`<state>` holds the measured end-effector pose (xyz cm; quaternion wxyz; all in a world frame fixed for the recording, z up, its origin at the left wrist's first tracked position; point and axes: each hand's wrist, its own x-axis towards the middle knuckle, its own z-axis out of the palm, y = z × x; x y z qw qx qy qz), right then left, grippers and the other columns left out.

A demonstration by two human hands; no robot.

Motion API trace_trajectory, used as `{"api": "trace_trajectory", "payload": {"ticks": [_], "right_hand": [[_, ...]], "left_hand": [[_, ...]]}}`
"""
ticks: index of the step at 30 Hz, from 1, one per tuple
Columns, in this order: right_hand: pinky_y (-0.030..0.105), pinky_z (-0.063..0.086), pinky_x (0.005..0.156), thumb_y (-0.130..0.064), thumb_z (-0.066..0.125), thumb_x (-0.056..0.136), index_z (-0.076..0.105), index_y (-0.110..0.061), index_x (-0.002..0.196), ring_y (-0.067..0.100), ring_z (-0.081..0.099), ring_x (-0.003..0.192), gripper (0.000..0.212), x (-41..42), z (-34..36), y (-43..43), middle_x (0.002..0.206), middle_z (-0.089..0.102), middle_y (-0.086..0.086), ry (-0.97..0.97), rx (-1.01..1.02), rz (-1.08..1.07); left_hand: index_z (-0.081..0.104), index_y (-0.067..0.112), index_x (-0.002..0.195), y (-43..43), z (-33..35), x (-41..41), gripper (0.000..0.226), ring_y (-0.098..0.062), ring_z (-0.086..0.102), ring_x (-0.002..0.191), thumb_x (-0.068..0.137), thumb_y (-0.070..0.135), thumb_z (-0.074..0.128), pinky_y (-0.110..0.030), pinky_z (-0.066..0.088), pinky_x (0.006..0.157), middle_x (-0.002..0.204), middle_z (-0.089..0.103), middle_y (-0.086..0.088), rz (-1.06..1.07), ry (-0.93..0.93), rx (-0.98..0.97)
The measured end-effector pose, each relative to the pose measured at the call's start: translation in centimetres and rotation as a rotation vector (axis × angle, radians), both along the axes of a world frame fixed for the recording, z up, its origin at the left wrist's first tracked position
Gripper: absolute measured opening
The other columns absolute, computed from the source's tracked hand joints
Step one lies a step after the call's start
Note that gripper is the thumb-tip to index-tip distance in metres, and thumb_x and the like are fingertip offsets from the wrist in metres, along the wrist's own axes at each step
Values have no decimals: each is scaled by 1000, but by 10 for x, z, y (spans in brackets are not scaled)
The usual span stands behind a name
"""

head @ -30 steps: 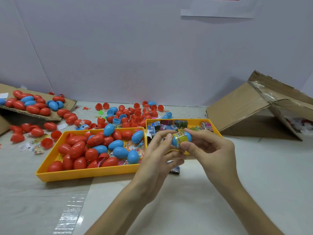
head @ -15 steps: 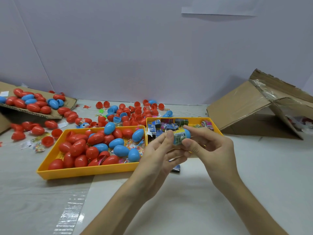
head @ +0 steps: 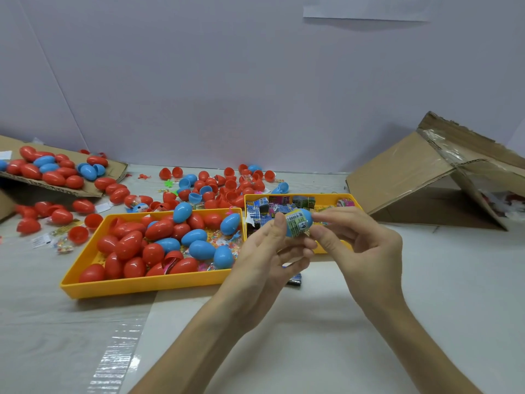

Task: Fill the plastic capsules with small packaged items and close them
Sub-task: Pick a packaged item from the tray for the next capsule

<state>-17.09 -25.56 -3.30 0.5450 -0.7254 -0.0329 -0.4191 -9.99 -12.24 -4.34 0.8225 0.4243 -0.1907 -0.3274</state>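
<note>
Both hands hold one blue capsule (head: 304,220) with a small printed packet (head: 296,226) sticking out of its open left side. My left hand (head: 267,257) pinches the packet end with thumb and fingers. My right hand (head: 360,245) grips the blue shell from the right. They hover over the front of the small yellow tray (head: 345,198), which holds several packaged items (head: 279,204). The large yellow tray (head: 147,284) to the left is filled with red and blue capsules (head: 159,237).
Loose red and blue capsule halves (head: 216,183) lie behind the trays. More capsules sit on a cardboard flap (head: 56,172) at the far left. A tipped cardboard box (head: 420,177) stands at the right. One dark packet (head: 294,278) lies on the table under my left hand.
The capsule has turned a little between my fingers and the packet sits deeper in the blue shell. Both hands stay in about the same place over the small tray.
</note>
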Motion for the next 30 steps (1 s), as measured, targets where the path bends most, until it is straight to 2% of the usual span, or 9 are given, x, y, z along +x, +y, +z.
{"api": "trace_trajectory", "payload": {"ticks": [3,7,10,17,19,21,23,26,30], "right_hand": [[25,57,74,-15,78,82,77,-24,99,19,72,90,19,1,-3,-1,97,74,-1,-49,-72,-64],[22,54,72,-11,79,80,77,-22,92,16,71,86,16,1,-5,0,91,73,-4,-100,-182,-144],[21,54,71,-10,79,80,77,-22,89,17,71,83,15,1,-5,-1,88,72,-4,-77,-161,-122],[26,56,69,-14,74,82,73,-20,84,20,69,72,7,1,1,-4,88,69,4,70,-5,32],[31,57,69,-14,72,83,71,-19,84,19,66,72,6,1,2,-4,87,67,4,99,-2,60],[29,56,67,-13,69,84,68,-18,83,16,64,70,6,2,3,-3,87,65,3,120,10,90],[23,53,67,-11,65,85,65,-18,83,15,63,69,7,3,3,-2,87,63,3,133,21,125],[23,51,71,-11,62,85,62,-20,83,17,62,75,9,4,3,-2,90,61,-3,158,-12,134],[20,50,76,-11,59,86,61,-23,83,9,62,88,13,5,3,-2,98,61,-12,179,-77,115]], "left_hand": [[77,13,104,0,-1,-1,45,-14,68,73,82,52,69,-25,57,73,84,72,-8,21,-16,17],[59,0,122,2,0,-2,70,-15,70,77,76,51,73,-24,57,74,86,73,-8,48,-46,25],[57,2,115,2,2,-4,64,-15,71,74,78,49,78,-23,57,72,83,73,-8,73,-76,32],[54,2,108,4,5,-4,55,-17,71,70,75,43,70,-23,57,71,77,72,-9,97,-134,28],[54,3,108,5,5,-4,57,-18,71,71,73,44,72,-24,57,71,77,72,-9,111,-155,38],[57,6,110,5,5,-3,54,-18,71,71,74,43,73,-25,57,71,77,72,-9,123,-176,51],[65,16,114,4,5,-3,47,-17,70,73,77,43,77,-26,58,73,79,72,-6,121,-193,61],[76,35,105,5,8,-4,37,-11,69,74,72,49,77,-23,56,72,82,73,0,91,-225,91],[77,31,102,6,10,-5,38,-10,67,72,69,49,78,-22,56,69,80,72,1,100,-216,116]]}}
